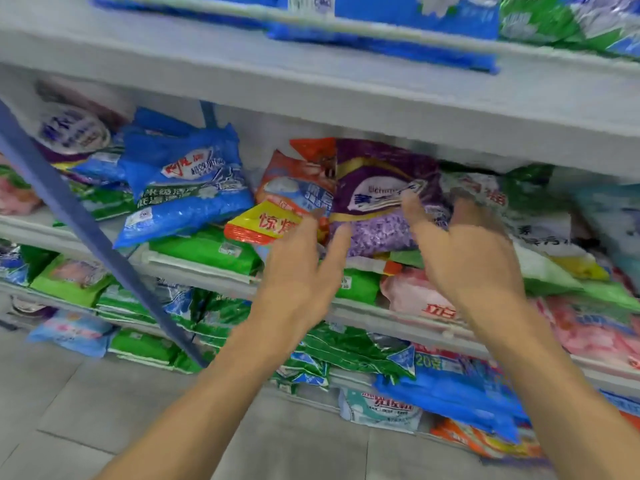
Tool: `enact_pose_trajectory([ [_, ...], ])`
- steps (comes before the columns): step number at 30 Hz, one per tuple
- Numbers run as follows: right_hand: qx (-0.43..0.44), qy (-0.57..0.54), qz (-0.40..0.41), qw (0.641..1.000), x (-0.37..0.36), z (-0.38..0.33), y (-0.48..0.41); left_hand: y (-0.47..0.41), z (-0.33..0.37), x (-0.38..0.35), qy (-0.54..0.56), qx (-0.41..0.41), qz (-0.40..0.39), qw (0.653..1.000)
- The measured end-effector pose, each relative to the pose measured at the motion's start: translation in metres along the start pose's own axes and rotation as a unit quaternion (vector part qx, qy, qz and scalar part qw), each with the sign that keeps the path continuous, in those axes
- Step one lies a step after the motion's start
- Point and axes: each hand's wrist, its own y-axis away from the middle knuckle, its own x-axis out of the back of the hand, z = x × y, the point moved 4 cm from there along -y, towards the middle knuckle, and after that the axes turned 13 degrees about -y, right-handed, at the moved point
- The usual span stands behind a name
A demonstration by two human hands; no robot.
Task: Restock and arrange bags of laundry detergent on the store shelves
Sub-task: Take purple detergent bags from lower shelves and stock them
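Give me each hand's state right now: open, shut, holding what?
Left hand: open, fingers straight, by the purple bag, at its lower left edge.
Right hand: open, fingers spread, fingertips at the purple bag's front; no grip visible.

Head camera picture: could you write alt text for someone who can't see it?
Two bare hands reach, fingers open, toward a purple detergent bag on a store shelf: left hand at its lower left, right hand at its right; blur hides any contact. An orange bag and a blue bag lie left of it.
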Motion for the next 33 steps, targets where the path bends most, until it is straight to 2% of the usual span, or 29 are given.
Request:
enact_pose_trajectory([
  [3,0.006,0.002,0.045,0.999,-0.008,-0.006,-0.006,-0.006,0.008,-0.021,0.106,0.044,0.012,0.993],
  [5,0.018,-0.027,0.079,0.996,-0.011,-0.008,-0.007,-0.006,0.010,-0.028,0.200,0.088,0.024,0.976],
  [7,0.010,-0.074,0.079,0.994,-0.011,-0.005,-0.007,-0.009,0.009,-0.028,0.295,0.149,0.018,0.943],
  [10,-0.030,-0.125,0.036,0.991,-0.004,-0.001,0.000,-0.007,0.007,-0.021,0.414,0.236,-0.031,0.879],
  [12,-0.071,-0.208,-0.005,0.975,0.001,0.006,0.010,-0.001,0.002,-0.011,0.418,0.265,-0.082,0.865],
  [14,-0.120,-0.343,-0.081,0.928,0.002,0.014,0.021,0.006,-0.002,0.000,0.416,0.260,-0.156,0.857],
  [16,-0.160,-0.429,-0.158,0.875,-0.001,0.021,0.032,0.020,0.001,0.009,0.427,0.243,-0.225,0.841],
  [19,-0.186,-0.499,-0.227,0.815,-0.008,0.024,0.052,0.041,0.006,0.023,0.415,0.229,-0.249,0.844],
  [23,-0.194,-0.524,-0.234,0.796,0.002,0.019,0.080,0.062,0.007,0.041,0.384,0.228,-0.283,0.849],
  [27,-0.231,-0.566,-0.251,0.751,0.021,0.012,0.111,0.087,0.015,0.065,0.371,0.223,-0.310,0.846],
  [30,-0.242,-0.565,-0.266,0.743,0.032,0.006,0.137,0.106,0.025,0.084,0.391,0.217,-0.332,0.831],
  [33,-0.252,-0.571,-0.243,0.743,0.045,0.003,0.155,0.120,0.046,0.102,0.431,0.245,-0.329,0.804],
])
